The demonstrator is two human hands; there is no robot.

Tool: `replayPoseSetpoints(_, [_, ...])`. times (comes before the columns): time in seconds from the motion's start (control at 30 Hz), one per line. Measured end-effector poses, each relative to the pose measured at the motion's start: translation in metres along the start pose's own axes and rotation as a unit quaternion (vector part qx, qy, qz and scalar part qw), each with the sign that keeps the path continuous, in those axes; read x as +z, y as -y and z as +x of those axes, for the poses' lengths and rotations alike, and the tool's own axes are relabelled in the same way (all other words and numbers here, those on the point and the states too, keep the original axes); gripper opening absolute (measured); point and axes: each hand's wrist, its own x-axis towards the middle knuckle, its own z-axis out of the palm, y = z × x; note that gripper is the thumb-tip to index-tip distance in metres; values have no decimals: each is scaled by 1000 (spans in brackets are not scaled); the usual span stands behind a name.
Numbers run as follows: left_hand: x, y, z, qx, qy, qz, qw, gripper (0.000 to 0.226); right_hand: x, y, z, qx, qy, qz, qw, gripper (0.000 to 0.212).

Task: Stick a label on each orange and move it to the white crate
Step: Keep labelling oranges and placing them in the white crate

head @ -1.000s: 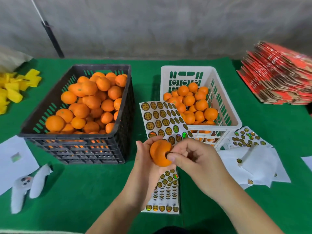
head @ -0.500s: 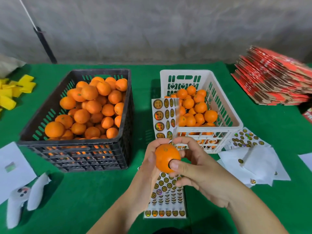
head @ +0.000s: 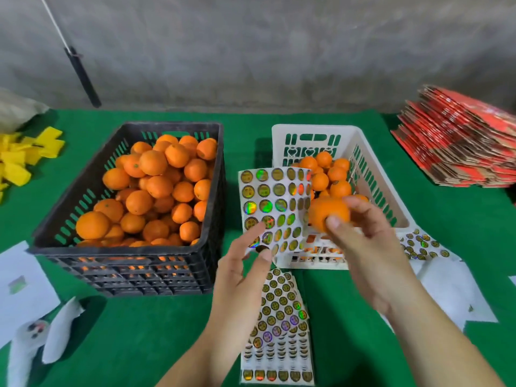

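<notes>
My right hand [head: 363, 247] is shut on an orange [head: 325, 212] and holds it above the front left corner of the white crate [head: 307, 141], which has several oranges [head: 331, 174] in it. My left hand [head: 240, 269] is empty with fingers spread; its fingertips rest against an upright sheet of round shiny labels [head: 268, 196] that leans on the white crate. Another label sheet [head: 282, 317] lies flat on the green cloth below my hands. To the left, a black crate [head: 111, 251] is piled with oranges [head: 153, 191].
A stack of red cardboard [head: 460, 141] sits at the right. White papers and loose label sheets [head: 452, 289] lie right of the white crate. Yellow pieces [head: 22, 157], white paper [head: 19, 280] and a white device [head: 30, 339] are at the left. A black pole [head: 81, 76] leans on the wall.
My right hand took the orange out of the left hand and carried it up and right to the white crate. The left hand let go and opened near the upright sheet.
</notes>
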Motion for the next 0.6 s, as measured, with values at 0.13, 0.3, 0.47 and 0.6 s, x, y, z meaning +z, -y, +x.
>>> replayPoseSetpoints(0.13, [-13, 7, 17, -19, 28, -32, 999, 33, -5, -21, 17, 120, 20, 21, 992, 66])
replayPoseSetpoints(0.3, [-34, 5, 28, 15, 62, 69, 996, 30, -1, -50, -9, 196, 199, 260, 924, 74])
replayPoseSetpoints(0.47, [-69, -3, 51, 58, 180, 152, 970, 45, 7, -56, -3, 93, 65, 102, 988, 31])
replayPoseSetpoints(0.6, [-120, 5, 97, 123, 101, 329, 931, 63, 15, -54, 2, 84, 42, 147, 985, 32])
